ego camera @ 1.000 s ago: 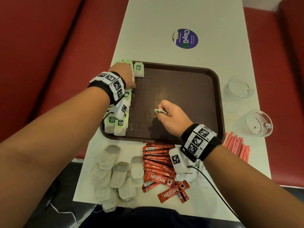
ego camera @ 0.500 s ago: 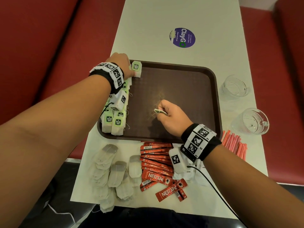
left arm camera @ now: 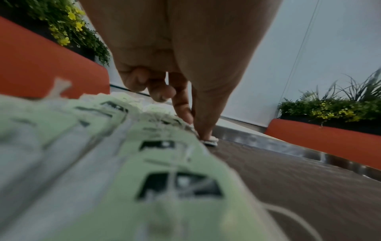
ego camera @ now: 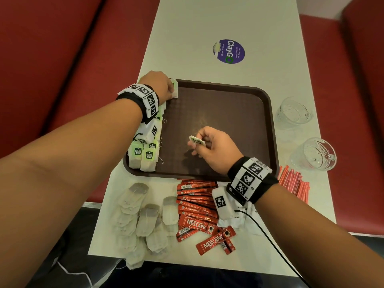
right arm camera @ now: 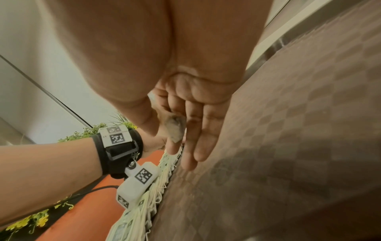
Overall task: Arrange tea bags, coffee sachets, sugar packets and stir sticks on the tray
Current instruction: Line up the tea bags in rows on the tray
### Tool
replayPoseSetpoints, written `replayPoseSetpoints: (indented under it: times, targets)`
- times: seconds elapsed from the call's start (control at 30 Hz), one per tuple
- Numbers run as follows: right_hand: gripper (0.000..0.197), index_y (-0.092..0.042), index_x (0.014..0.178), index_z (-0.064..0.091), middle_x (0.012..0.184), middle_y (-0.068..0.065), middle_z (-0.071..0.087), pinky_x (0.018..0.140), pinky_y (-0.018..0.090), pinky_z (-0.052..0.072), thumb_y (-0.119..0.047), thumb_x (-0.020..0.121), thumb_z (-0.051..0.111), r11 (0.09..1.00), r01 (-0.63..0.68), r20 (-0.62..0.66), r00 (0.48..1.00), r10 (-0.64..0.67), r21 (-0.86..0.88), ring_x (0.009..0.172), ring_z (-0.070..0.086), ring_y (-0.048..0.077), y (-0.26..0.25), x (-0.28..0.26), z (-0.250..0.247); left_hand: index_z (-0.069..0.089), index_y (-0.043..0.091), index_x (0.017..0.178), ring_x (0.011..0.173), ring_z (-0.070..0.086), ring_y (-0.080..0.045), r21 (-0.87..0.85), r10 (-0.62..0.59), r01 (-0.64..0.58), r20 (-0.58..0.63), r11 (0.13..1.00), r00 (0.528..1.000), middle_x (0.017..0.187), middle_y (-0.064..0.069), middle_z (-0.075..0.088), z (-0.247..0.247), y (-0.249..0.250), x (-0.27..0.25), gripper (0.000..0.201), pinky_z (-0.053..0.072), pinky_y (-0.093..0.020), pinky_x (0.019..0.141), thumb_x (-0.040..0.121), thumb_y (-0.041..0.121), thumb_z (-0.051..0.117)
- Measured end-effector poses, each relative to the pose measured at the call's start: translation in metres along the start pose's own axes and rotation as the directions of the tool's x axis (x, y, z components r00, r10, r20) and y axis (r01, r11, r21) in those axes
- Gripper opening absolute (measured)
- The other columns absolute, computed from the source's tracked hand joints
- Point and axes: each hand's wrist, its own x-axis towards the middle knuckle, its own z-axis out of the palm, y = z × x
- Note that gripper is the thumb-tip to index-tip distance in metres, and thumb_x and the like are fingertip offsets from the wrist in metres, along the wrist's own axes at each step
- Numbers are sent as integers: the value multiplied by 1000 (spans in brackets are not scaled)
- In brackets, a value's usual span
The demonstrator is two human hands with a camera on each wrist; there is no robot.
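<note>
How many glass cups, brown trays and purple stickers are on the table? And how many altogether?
Glass cups: 2
Brown tray: 1
Purple sticker: 1
Total: 4

This looks like a café or fast-food dining booth. A long white desk runs between two red padded bench seats, one at 9 o'clock and one at 3 o'clock. A brown plastic serving tray sits on it, and at 12 o'clock a round purple "ClayGo" clean-as-you-go sticker is stuck to the top. Planters of greenery with yellow flowers top the orange-red seat backs beside pale wall panels.
</note>
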Motion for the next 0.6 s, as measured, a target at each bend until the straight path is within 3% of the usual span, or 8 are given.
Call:
replayPoseSetpoints:
  times: [0.1,0.2,0.33,0.43,0.53,0.6]
  targets:
    - [9,-19,90,60,89,1,74,71,38,62,-20,95,67,1000,-12,-26,1000,12,-4,76,74,12,-4,0,-2,72,26,108,104,62,-18,-127,60,-69,-73,989,996,107,5,69,-5,2,-13,25,46,-29,83,88,40,70]
    - [6,-21,92,62,83,4,74,63,34,59,-19,96,66,999,-25,-66,997,26,21,69,73,17,-8,1,-5,73,27,101,81,57,-1,-273,191,-221,-132,936,973,94,13,65,-15,14,-44,23,39,-24,76,91,46,65]
    - [4,-16,97,65,80,6,74,66,33,60,-19,96,65,999,20,-116,993,-15,45,68,73,16,-13,4,-7,76,26,97,78,59,2,-446,417,-378,-11,811,909,89,14,68,-23,28,-96,28,45,-17,73,83,50,72]
    - [7,-16,96,66,79,3,73,63,32,60,-23,95,67,999,49,-129,990,-48,1,69,72,10,-15,5,-8,75,25,98,71,54,7,-432,480,-436,-10,789,877,81,17,64,-12,28,-114,22,38,-10,64,82,39,77]
    - [9,-21,91,66,76,-7,67,62,23,47,-28,92,71,987,54,-141,987,-76,-151,66,62,4,-12,7,-6,75,21,100,71,52,8,-371,475,-478,-105,796,873,77,20,58,-4,27,-118,16,34,-8,64,87,31,74]
    - [10,-23,92,66,76,-12,62,63,20,41,-30,91,72,977,53,-150,985,-85,-207,68,57,2,-12,7,-6,75,21,100,72,54,3,-363,454,-458,-100,812,885,78,17,61,-3,25,-117,15,37,-9,66,89,30,73]
